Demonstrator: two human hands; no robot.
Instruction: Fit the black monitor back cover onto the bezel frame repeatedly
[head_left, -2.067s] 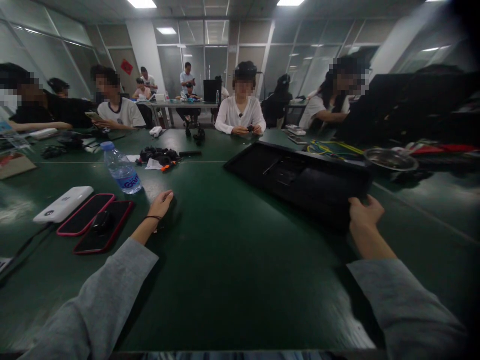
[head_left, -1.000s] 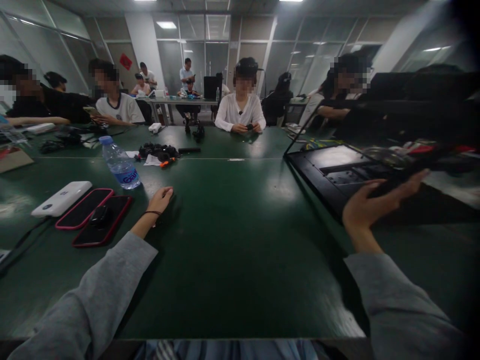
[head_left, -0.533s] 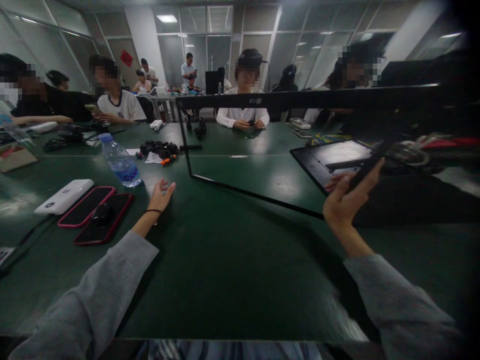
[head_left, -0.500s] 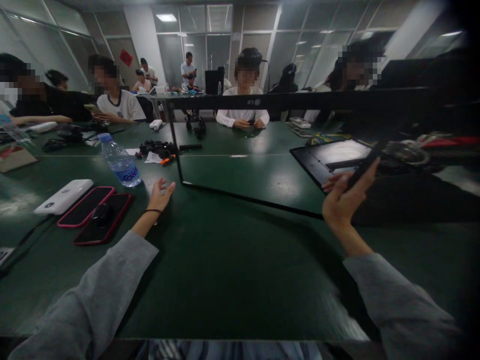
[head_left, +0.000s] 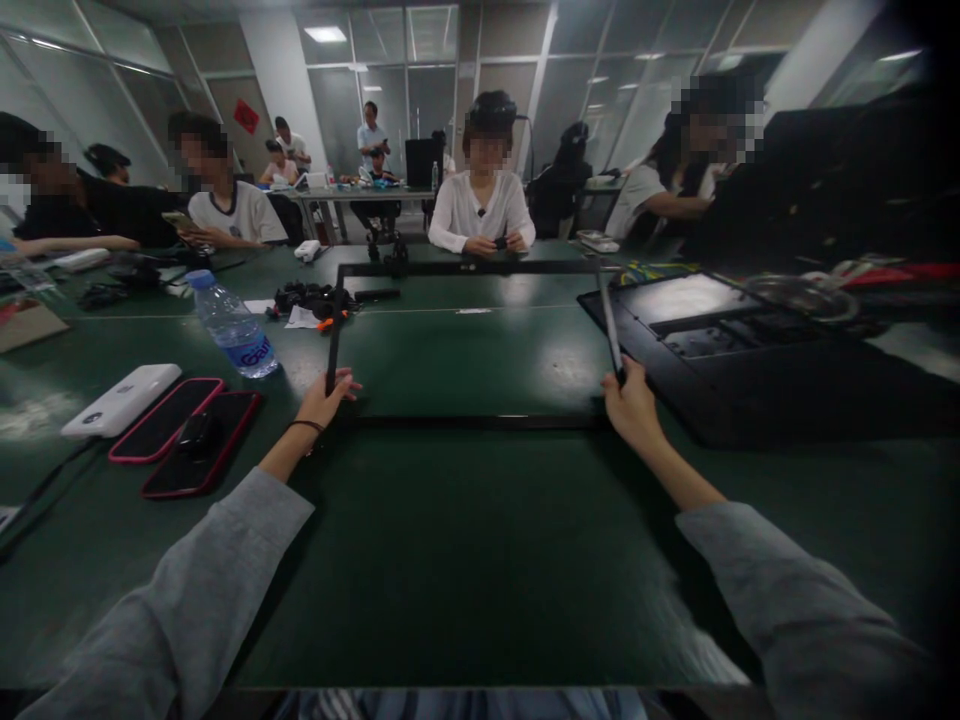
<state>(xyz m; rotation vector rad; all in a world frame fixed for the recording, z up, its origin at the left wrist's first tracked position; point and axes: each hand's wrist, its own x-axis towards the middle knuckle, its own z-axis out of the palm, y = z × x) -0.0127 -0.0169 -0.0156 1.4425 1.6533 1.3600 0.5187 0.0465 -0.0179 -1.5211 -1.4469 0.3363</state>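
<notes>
A thin black monitor bezel (head_left: pixel 472 423), an open rectangle, is held over the table in front of me; the table top shows through it. My left hand (head_left: pixel 322 404) is closed around its left side, some fingertips showing past the edge. On the opposite side my right hand (head_left: pixel 634 408) grips the right strip between thumb and fingers. The bezel leans, its far strip higher in view than the near one. Just right of my right hand lies a large black panel (head_left: pixel 757 385) with a metallic plate on it.
Left of my left hand stand a water bottle (head_left: pixel 236 330), a white power bank (head_left: pixel 124 400) and two red-edged phones (head_left: pixel 166 420), a small black item on one. Behind are dark gadgets (head_left: pixel 304 298). A person (head_left: pixel 482 205) sits opposite; others sit around the green table (head_left: pixel 480 560).
The bezel has come down from a tilted, raised pose to a more level one centred before me. My left hand, free before, now holds its left side; my right hand has moved left and slightly down.
</notes>
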